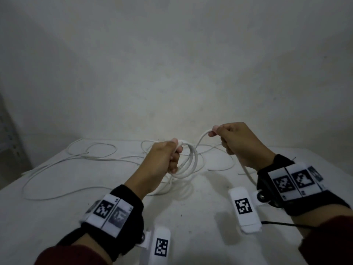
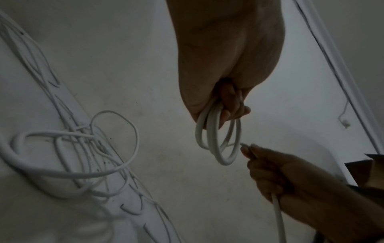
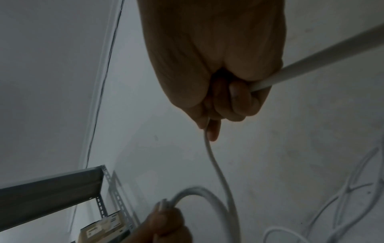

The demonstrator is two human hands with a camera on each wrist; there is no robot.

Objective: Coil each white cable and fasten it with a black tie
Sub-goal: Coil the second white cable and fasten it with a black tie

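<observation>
My left hand (image 1: 172,155) is raised above the white table (image 1: 200,207) and grips several loops of a thick white cable (image 1: 191,165); the same coil (image 2: 218,139) hangs from that fist in the left wrist view. The cable runs up and right to my right hand (image 1: 225,134), which holds it in a fist with the strand pinched at the thumb (image 3: 209,131). From there the cable's tail (image 1: 248,173) drops past my right wrist. No black tie shows in any view.
Thinner white cables (image 1: 72,163) lie tangled across the far and left parts of the table. A metal shelf (image 3: 51,189) with a cardboard box stands at the left. A bare wall rises behind the table.
</observation>
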